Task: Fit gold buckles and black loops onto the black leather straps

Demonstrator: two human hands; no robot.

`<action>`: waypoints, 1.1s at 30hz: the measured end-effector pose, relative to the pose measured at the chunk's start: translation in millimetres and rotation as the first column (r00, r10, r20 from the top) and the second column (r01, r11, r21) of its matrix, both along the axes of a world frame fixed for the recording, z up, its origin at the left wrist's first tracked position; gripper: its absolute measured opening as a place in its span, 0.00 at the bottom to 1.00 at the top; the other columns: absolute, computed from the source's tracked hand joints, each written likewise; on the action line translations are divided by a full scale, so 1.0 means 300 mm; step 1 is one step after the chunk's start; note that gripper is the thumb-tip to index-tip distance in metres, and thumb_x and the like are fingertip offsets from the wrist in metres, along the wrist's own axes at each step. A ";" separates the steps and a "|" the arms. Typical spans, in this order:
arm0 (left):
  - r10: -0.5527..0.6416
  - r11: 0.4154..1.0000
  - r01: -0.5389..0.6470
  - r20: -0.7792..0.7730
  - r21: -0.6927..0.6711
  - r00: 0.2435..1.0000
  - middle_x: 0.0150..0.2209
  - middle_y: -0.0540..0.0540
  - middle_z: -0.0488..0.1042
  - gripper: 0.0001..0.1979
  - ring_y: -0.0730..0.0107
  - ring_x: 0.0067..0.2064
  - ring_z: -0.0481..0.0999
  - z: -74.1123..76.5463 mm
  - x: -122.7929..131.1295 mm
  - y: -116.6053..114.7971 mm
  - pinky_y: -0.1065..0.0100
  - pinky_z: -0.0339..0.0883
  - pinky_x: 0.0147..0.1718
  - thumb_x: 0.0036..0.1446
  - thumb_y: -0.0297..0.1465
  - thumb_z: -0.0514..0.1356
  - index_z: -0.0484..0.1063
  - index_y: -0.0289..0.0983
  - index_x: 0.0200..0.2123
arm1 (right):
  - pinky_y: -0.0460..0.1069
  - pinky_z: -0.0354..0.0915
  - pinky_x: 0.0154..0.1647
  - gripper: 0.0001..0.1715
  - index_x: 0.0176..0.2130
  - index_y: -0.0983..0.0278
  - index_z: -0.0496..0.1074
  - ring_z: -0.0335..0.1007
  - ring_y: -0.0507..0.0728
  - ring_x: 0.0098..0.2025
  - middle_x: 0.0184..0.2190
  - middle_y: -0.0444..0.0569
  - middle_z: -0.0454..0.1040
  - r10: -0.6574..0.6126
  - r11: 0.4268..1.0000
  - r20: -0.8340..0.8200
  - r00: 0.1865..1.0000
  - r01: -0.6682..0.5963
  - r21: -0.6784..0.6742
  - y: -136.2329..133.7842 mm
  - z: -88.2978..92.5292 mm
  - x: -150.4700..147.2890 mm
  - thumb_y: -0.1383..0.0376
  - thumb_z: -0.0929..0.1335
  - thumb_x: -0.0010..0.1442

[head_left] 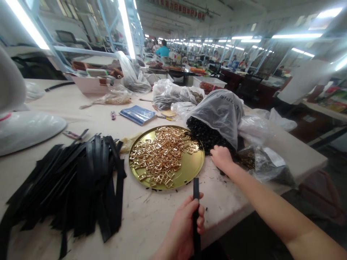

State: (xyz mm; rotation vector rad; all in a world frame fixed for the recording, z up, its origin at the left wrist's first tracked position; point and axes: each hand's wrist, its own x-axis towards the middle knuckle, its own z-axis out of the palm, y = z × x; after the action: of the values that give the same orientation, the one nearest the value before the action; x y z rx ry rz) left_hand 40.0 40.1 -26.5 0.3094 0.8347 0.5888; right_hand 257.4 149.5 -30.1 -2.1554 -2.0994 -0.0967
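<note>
My left hand point(189, 216) is wrapped round a black strap point(196, 189), whose end points up in front of the round gold tray point(189, 177). Gold-coloured metal buckles point(165, 151) are heaped on that tray. At the tray's right, my right hand point(221, 157) touches the edge of a pile of small black pieces point(207, 135), which spills from a clear plastic bag point(219, 108). Its fingers are bent together, and what they hold, if anything, is too small to tell. A large heap of black straps point(84, 180) lies at the left.
A blue packet point(137, 115) and a small pink tool point(113, 115) lie behind the tray. More plastic bags point(173, 92) stand further back, and another point(267, 162) lies beyond my right forearm. A white machine base point(29, 126) is at the left edge.
</note>
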 end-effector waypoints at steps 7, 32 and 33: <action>-0.010 0.996 0.003 0.076 0.087 0.997 0.19 0.55 0.62 0.12 0.83 0.15 0.56 0.036 -0.018 -0.042 0.78 0.49 0.13 0.56 0.32 0.50 0.63 0.34 0.42 | 0.49 0.61 0.40 0.16 0.38 0.67 0.71 0.67 0.56 0.39 0.36 0.53 0.73 0.103 0.995 -0.250 0.963 -0.103 0.015 -0.117 0.044 -0.057 0.60 0.60 0.61; -0.159 0.983 0.160 -0.014 0.088 0.987 0.25 0.48 0.70 0.12 0.78 0.21 0.67 -0.009 0.009 -0.029 0.77 0.58 0.20 0.56 0.33 0.49 0.65 0.35 0.41 | 0.48 0.61 0.33 0.18 0.46 0.65 0.68 0.65 0.51 0.30 0.29 0.46 0.71 -0.395 0.882 -0.913 -0.103 -0.321 -0.345 -0.336 0.003 -0.153 0.60 0.65 0.56; -0.177 0.976 0.182 -0.053 0.123 0.983 0.25 0.49 0.69 0.13 0.78 0.21 0.66 -0.008 0.007 -0.027 0.76 0.58 0.20 0.56 0.34 0.49 0.65 0.35 0.41 | 0.48 0.61 0.34 0.18 0.46 0.64 0.68 0.64 0.51 0.30 0.29 0.46 0.70 -0.384 0.887 -0.920 -0.079 -0.307 -0.344 -0.337 0.005 -0.149 0.60 0.65 0.57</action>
State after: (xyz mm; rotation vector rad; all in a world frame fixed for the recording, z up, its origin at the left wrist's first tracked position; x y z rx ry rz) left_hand 42.3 32.2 -29.0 0.5099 0.8014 0.4680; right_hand 212.8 48.5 -28.7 -1.3122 -0.9703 1.6979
